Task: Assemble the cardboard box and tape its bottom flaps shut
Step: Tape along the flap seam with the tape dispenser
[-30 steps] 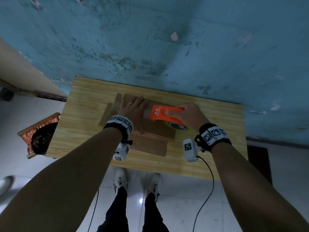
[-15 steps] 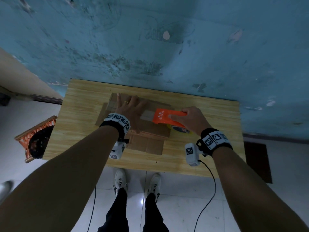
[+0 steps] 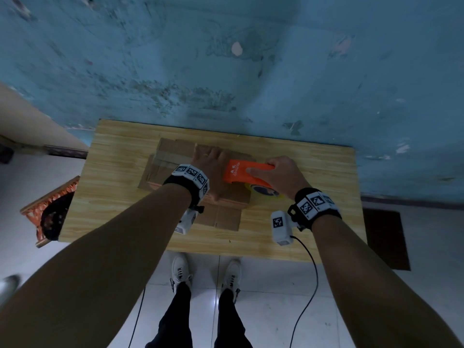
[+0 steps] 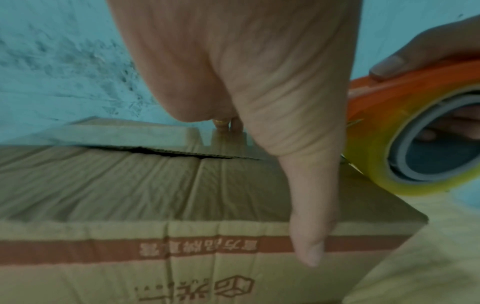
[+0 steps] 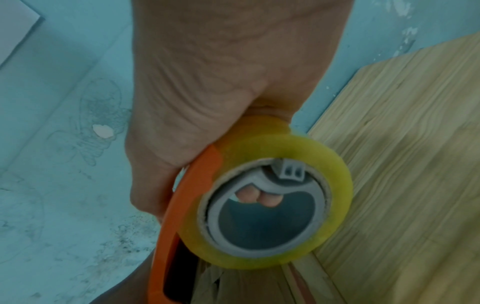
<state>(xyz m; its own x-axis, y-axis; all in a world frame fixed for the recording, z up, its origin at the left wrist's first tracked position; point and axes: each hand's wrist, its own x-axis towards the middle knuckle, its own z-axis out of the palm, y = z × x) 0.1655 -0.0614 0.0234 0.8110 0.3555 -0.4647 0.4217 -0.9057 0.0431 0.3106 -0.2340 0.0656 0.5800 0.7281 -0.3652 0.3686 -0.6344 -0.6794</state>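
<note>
Head: wooden table (image 3: 120, 197), blue wall (image 3: 251, 71)

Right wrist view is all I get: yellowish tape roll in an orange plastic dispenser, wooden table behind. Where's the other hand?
Observer: The left hand lies flat on top of the brown cardboard box, with its fingers straight, pressing the flaps down.
Operator: Is the dispenser on the box or off it?
Observer: On it. The orange plastic tape dispenser sits on the box top right beside the left hand, toward the box's right end. The right hand grips it.
Operator: Are the flaps flush?
Observer: Not quite. The left wrist view shows a dark gap at the seam, with the far flap sitting slightly raised.
</note>
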